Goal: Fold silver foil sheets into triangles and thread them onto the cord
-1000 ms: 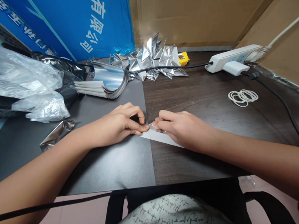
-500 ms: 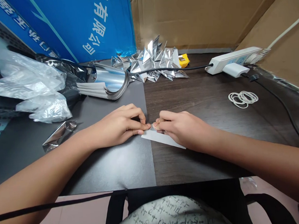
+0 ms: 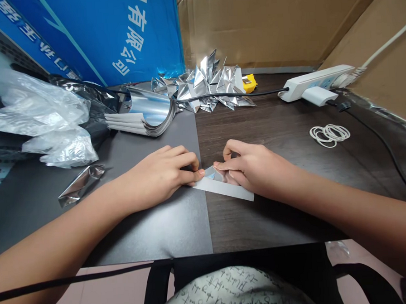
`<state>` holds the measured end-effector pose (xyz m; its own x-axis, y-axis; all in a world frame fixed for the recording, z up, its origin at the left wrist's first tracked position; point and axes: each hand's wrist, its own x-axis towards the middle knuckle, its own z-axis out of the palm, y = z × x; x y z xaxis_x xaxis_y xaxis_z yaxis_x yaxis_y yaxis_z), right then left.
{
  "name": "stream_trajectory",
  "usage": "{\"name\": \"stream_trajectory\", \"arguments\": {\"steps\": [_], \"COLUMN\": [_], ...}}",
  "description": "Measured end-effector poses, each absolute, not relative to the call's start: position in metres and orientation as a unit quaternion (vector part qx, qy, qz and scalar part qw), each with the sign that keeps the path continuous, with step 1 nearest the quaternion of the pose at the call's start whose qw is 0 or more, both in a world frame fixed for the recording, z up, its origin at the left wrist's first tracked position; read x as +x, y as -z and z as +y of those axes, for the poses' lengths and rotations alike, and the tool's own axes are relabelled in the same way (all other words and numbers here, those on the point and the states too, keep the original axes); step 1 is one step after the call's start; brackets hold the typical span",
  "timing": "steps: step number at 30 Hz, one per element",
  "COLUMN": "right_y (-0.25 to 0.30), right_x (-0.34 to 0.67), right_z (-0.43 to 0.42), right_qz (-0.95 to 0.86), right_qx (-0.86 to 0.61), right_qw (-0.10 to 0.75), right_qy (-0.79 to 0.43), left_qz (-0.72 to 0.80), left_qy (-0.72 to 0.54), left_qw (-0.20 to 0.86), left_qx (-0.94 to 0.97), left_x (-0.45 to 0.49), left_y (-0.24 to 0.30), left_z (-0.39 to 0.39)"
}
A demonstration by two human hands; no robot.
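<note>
A small sheet of silver foil paper (image 3: 221, 187) lies folded on the dark table, with a white strip along its near edge and a shiny face behind it. My left hand (image 3: 168, 172) is closed at its left end, thumb and index finger pressed together on the corner. My right hand (image 3: 249, 165) grips the far right part with thumb and fingertips, the index finger bent above. The part of the sheet under my right fingers is hidden.
Folded silver foil pieces (image 3: 208, 81) are heaped at the back, beside a yellow tape measure (image 3: 249, 83). Left of them sits a curved stack of foil sheets (image 3: 146, 116), near clear plastic bags (image 3: 47, 110). A power strip (image 3: 316, 80) and white rubber bands (image 3: 329, 135) are at right.
My right hand has shifted slightly right along the foil paper, and its fingers have spread a little, so more of the shiny face shows. My left hand stays at the left end.
</note>
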<state>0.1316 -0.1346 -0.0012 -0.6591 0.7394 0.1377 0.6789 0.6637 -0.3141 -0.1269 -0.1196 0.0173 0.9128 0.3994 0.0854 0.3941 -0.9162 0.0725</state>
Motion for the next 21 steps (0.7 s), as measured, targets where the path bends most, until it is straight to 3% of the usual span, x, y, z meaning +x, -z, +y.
{"name": "stream_trajectory", "arguments": {"steps": [6,13,21], "right_y": [0.001,0.003,-0.008], "right_x": [0.127,0.135,0.138], "right_z": [-0.135,-0.131,-0.131], "right_qz": [-0.891,-0.888,-0.914], "right_qx": [-0.427,-0.386,-0.375], "right_qw": [0.111,0.223,0.111], "right_qy": [-0.105,-0.111,-0.108], "left_qz": [0.202,0.203,0.182], "left_qy": [-0.051,-0.050,-0.048], "left_qw": [0.035,0.024,0.018], "left_qx": [0.977,0.978,0.982], "left_x": [-0.127,-0.127,-0.128], "left_y": [-0.017,-0.018,-0.017], "left_z": [-0.119,-0.120,-0.116]}}
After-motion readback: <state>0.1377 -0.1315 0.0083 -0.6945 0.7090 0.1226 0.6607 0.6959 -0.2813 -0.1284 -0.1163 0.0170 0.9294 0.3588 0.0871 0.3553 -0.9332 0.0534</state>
